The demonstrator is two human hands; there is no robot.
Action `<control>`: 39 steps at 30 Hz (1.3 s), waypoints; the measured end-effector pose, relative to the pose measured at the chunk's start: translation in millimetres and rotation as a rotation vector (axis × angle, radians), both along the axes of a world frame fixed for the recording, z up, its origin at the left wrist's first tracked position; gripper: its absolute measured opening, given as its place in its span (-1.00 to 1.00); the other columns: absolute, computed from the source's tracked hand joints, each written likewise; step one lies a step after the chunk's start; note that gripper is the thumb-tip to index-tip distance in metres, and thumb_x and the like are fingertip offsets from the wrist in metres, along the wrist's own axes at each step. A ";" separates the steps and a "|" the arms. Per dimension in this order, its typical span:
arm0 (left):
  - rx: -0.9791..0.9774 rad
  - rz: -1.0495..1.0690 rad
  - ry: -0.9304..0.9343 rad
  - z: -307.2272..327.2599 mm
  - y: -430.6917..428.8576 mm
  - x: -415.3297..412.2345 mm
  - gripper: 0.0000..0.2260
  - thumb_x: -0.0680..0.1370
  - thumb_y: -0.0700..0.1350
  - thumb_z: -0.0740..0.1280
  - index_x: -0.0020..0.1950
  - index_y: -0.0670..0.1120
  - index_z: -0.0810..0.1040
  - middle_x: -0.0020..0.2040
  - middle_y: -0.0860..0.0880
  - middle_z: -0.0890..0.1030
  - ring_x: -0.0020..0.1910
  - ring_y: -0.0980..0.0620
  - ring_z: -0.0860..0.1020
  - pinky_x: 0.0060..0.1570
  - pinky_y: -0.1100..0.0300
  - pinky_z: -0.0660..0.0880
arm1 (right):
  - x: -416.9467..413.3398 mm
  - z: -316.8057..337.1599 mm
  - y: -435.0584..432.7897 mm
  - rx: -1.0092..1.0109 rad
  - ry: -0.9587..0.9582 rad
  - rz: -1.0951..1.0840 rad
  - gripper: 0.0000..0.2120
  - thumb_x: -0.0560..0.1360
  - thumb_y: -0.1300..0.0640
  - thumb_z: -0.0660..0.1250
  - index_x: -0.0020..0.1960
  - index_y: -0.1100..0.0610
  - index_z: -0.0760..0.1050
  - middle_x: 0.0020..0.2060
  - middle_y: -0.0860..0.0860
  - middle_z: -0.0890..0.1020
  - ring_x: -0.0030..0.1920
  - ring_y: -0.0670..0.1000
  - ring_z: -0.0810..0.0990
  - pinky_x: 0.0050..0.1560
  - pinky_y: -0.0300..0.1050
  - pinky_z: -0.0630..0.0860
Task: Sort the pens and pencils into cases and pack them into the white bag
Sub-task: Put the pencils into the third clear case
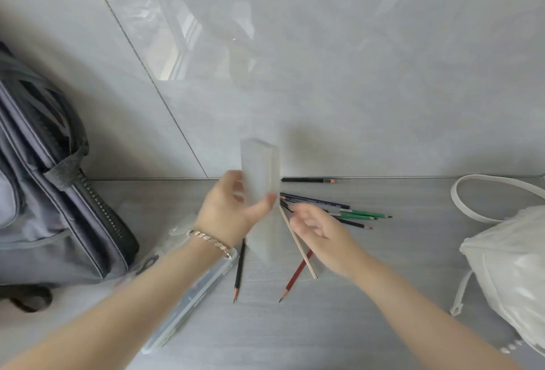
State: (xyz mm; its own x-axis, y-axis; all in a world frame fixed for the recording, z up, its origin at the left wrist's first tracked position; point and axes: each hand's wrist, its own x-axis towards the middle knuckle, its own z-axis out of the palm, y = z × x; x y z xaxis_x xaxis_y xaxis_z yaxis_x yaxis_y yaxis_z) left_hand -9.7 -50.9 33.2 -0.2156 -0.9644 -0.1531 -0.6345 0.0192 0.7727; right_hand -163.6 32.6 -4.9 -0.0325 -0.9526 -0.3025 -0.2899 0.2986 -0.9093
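Observation:
My left hand [233, 211] holds a frosted clear pencil case [259, 172] upright above the grey floor. My right hand [317, 228] hovers just to its right, fingers spread, over a wooden pencil [298, 244] and a red pencil [295, 276]; whether it touches them is unclear. A fan of blue, green and dark pencils [348, 211] lies past the right hand. One black pencil [308, 180] lies along the wall, another black pencil [239, 269] below my left wrist. A second clear case [188, 296] lies under my left forearm. The white bag [513, 257] sits at the right.
A grey backpack [50, 198] with an open zip fills the left side. A glossy tiled wall [324, 74] rises directly behind the pencils. The white bag's strap [472, 210] loops on the floor toward the wall.

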 end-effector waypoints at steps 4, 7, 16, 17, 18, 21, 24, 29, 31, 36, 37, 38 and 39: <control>0.478 0.151 0.495 -3.5 28.5 -15.3 -0.77 0.44 0.01 0.38 -0.06 -0.14 0.56 -0.07 -0.18 0.68 -0.20 -0.10 0.68 -0.22 0.11 0.63 | 7.3 10.7 11.2 0.002 -0.109 0.065 -0.47 0.42 -0.30 0.13 0.33 -0.14 0.32 0.18 -0.10 0.55 0.19 -0.16 0.50 0.27 -0.19 0.37; 0.531 0.181 0.554 -10.5 43.9 -18.7 -0.77 0.49 -0.05 0.32 -0.08 -0.22 0.60 -0.19 -0.15 0.69 -0.26 -0.11 0.69 -0.32 0.19 0.62 | 2.1 10.8 20.3 0.002 -0.139 0.081 -0.65 0.46 -0.22 0.17 0.24 -0.28 0.41 0.15 -0.06 0.60 0.19 -0.07 0.53 0.30 -0.15 0.39; 0.617 0.210 0.618 -15.8 50.7 -10.6 -0.65 0.55 0.01 0.15 -0.07 -0.22 0.60 -0.20 -0.24 0.67 -0.22 -0.21 0.63 -0.01 -0.08 0.55 | -22.7 15.9 42.7 0.289 -0.728 -0.192 -0.62 0.40 -0.12 0.15 -0.05 0.05 0.64 -0.07 0.04 0.70 -0.09 0.00 0.67 -0.06 -0.16 0.57; 0.625 0.223 0.614 -18.4 50.8 -8.3 -0.62 0.51 0.07 0.15 -0.07 -0.18 0.63 -0.13 -0.26 0.65 -0.15 -0.20 0.61 0.05 -0.08 0.51 | -23.4 15.0 44.8 0.306 -0.746 -0.204 -0.64 0.46 -0.10 0.12 -0.02 0.06 0.62 -0.08 0.01 0.70 -0.11 -0.04 0.68 -0.09 -0.21 0.59; 0.633 0.235 0.603 -20.7 51.2 -6.4 -0.59 0.47 0.12 0.16 -0.05 -0.14 0.65 -0.08 -0.27 0.63 -0.10 -0.19 0.58 0.06 -0.08 0.48 | -23.2 13.9 46.2 0.312 -0.724 -0.211 -0.65 0.53 -0.05 0.08 -0.01 0.05 0.60 -0.11 -0.03 0.71 -0.13 -0.09 0.68 -0.13 -0.26 0.58; 0.685 0.294 0.617 -26.5 56.3 -1.0 -0.58 0.56 0.08 0.06 0.07 -0.14 0.61 0.01 -0.30 0.63 -0.04 -0.23 0.60 0.05 -0.09 0.52 | -18.5 6.4 47.5 0.223 -0.514 -0.200 -0.67 0.62 0.10 0.00 0.04 0.03 0.55 0.04 -0.05 0.65 -0.01 -0.19 0.63 0.00 -0.36 0.51; 0.734 0.335 0.610 -30.4 60.2 5.1 -0.59 0.59 0.07 0.03 0.08 -0.11 0.59 -0.01 -0.28 0.65 0.03 -0.25 0.60 0.03 -0.12 0.54 | -4.3 -1.8 48.5 0.157 -0.275 -0.134 -0.73 0.62 0.08 0.01 0.15 -0.03 0.47 0.19 -0.12 0.53 0.24 -0.20 0.45 0.29 -0.33 0.30; 0.700 0.390 0.506 -33.7 54.6 12.8 -0.67 0.59 0.07 0.10 0.10 -0.11 0.51 -0.19 -0.19 0.60 -0.23 -0.10 0.56 -0.34 0.02 0.60 | -10.4 -32.1 34.6 0.186 0.000 0.046 -0.73 0.59 0.01 0.10 0.14 0.08 0.49 0.00 -0.07 0.61 0.06 -0.11 0.58 0.11 -0.29 0.46; 0.646 0.384 0.434 -35.9 50.6 15.2 -0.68 0.57 0.10 0.13 0.06 -0.10 0.52 -0.21 -0.17 0.58 -0.27 -0.11 0.53 -0.16 -0.06 0.58 | -38.8 -55.3 18.7 0.127 0.362 -0.008 -0.71 0.54 0.08 0.24 0.23 0.13 0.46 0.15 0.03 0.57 0.20 0.02 0.51 0.24 -0.15 0.38; 0.577 0.347 0.369 -36.4 45.8 11.9 -0.71 0.56 0.11 0.16 -0.18 -0.05 0.51 -0.19 -0.17 0.57 -0.23 -0.12 0.49 -0.06 -0.04 0.50 | -103.3 -82.8 -16.5 0.210 0.959 -0.044 -0.63 0.51 0.09 0.26 0.28 0.19 0.37 0.22 0.13 0.44 0.27 0.14 0.36 0.23 -0.05 0.35; 0.579 0.340 0.361 -37.2 44.6 10.4 -0.70 0.56 0.11 0.15 -0.18 -0.06 0.50 -0.19 -0.17 0.56 -0.23 -0.11 0.48 -0.08 -0.03 0.50 | -107.4 -86.7 -20.4 0.257 1.041 0.032 -0.61 0.52 0.05 0.24 0.29 0.19 0.34 0.23 0.13 0.42 0.28 0.14 0.35 0.23 -0.05 0.35; 0.581 0.333 0.352 -38.7 43.9 8.7 -0.70 0.56 0.11 0.15 -0.17 -0.06 0.50 -0.19 -0.17 0.56 -0.23 -0.11 0.48 -0.12 -0.02 0.51 | -108.9 -90.0 -21.8 0.286 1.108 0.105 -0.60 0.53 0.02 0.22 0.29 0.19 0.32 0.24 0.12 0.41 0.28 0.13 0.34 0.22 -0.05 0.34; 0.583 0.333 0.352 -39.4 43.2 7.1 -0.71 0.56 0.11 0.16 -0.15 -0.06 0.51 -0.20 -0.17 0.56 -0.24 -0.11 0.48 -0.17 -0.01 0.50 | -107.8 -93.2 -22.8 0.298 1.158 0.165 -0.61 0.53 0.03 0.20 0.29 0.19 0.31 0.24 0.11 0.41 0.28 0.12 0.34 0.21 -0.07 0.34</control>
State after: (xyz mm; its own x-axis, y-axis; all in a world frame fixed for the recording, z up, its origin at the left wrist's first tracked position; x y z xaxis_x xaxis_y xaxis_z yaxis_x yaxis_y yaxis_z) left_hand -2.6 -7.6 -6.2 -0.0574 -0.7713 -0.6339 -0.2496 -0.6037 0.7571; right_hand -271.4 9.8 -98.0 -0.3142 -0.8688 -0.3828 -0.9422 0.3348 0.0135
